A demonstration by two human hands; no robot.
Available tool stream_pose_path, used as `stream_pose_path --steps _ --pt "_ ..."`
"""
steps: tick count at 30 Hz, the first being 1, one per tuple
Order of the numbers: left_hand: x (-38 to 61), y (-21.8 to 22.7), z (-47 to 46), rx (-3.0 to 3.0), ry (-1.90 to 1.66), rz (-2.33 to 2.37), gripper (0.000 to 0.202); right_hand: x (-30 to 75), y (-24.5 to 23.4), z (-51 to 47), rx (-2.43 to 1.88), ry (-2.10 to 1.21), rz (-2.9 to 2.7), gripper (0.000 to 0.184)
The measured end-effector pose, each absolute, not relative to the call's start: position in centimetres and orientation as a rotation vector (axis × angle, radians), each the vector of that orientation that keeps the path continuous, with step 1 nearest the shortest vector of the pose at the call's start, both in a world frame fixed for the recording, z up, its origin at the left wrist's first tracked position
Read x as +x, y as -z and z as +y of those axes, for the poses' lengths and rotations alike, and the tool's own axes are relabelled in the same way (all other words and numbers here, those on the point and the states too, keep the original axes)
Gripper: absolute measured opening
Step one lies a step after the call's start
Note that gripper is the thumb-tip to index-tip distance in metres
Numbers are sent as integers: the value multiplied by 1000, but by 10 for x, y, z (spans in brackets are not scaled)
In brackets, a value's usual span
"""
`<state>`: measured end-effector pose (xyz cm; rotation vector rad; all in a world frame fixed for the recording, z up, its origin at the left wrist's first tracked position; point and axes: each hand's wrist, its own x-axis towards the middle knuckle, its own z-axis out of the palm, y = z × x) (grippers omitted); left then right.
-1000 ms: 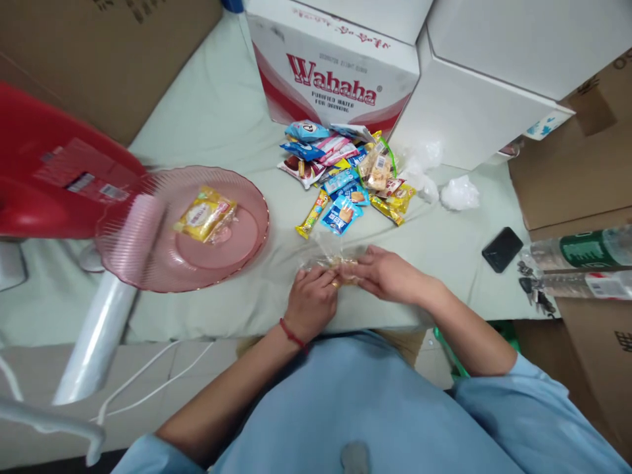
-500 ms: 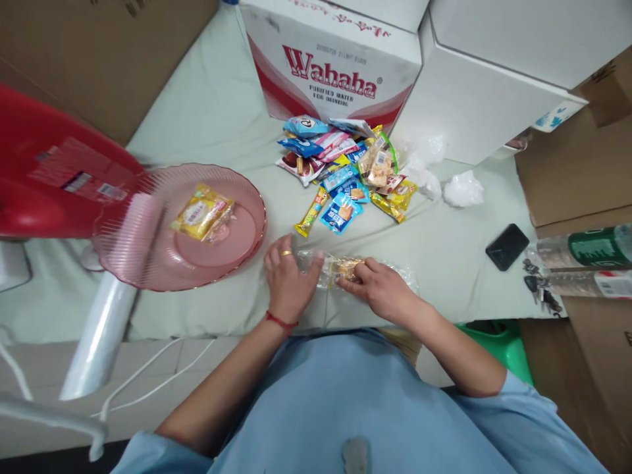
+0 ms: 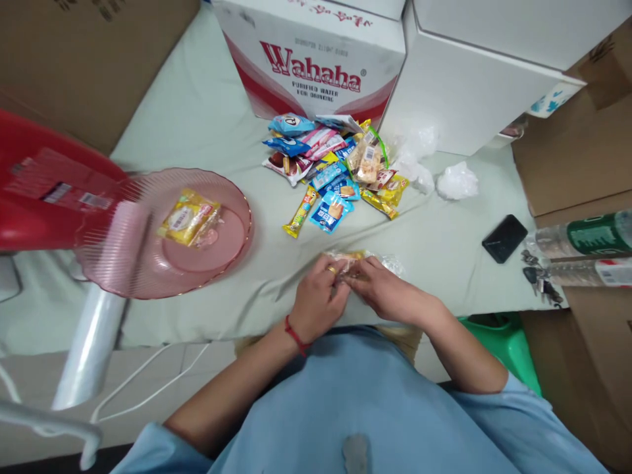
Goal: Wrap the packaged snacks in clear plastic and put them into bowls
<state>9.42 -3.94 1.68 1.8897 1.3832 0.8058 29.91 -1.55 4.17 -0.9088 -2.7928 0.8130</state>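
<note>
Close together at the front of the table, both hands work on a yellow snack packet in crinkled clear plastic film. My left hand, with a gold ring and a red cord bracelet, has its fingers curled closed on the film at the packet's left end. My right hand pinches the film beside it, thumb and fingers closed near the left fingertips. The fingers hide most of the packet. Beyond them lies a pile of wrapped snacks. To the left, a pink ribbed plate holds a yellow snack packet in clear film.
Behind the snacks stands a white and red water carton. Crumpled clear plastic, a black phone, keys and plastic bottles are on the right. A roll of clear film sticks out past the front edge at left.
My left hand has moved right, from lying spread on the film to curling closed on it beside my right hand. The film is now gathered around the packet. The view has shifted slightly.
</note>
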Motion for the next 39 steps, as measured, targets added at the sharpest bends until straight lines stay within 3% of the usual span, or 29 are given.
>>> stream_pose_path --steps 3,8,12,16,22,26,31,35,39 --pt "100 -11 -42 2124 -590 1469 48 325 -43 -18 -979 -957 -2519 43" --pt "106 0 -53 2364 -346 1588 57 351 -17 -29 -1745 -497 -2149 38" --pt "107 6 -57 2437 -305 1611 54 355 -22 -39 -1716 -697 -2162 14" --pt "106 4 -56 2533 -245 1587 48 329 -51 -29 -1684 -932 -1978 17" --pt "99 6 -54 2527 -380 1537 43 243 -40 8 -1676 -743 -2246 13" --pt "63 10 -62 2378 -635 1356 47 218 -32 4 -1692 -583 -2490 25" --pt "24 6 -77 1997 -840 1394 31 221 -22 -17 -1612 -294 -2600 48" --pt "25 -3 -78 1603 -951 1481 23 234 -10 -22 -1540 -223 -2531 32" --pt "35 -11 -67 921 -1013 1393 48 254 -14 -35 -1191 -286 -2494 40"
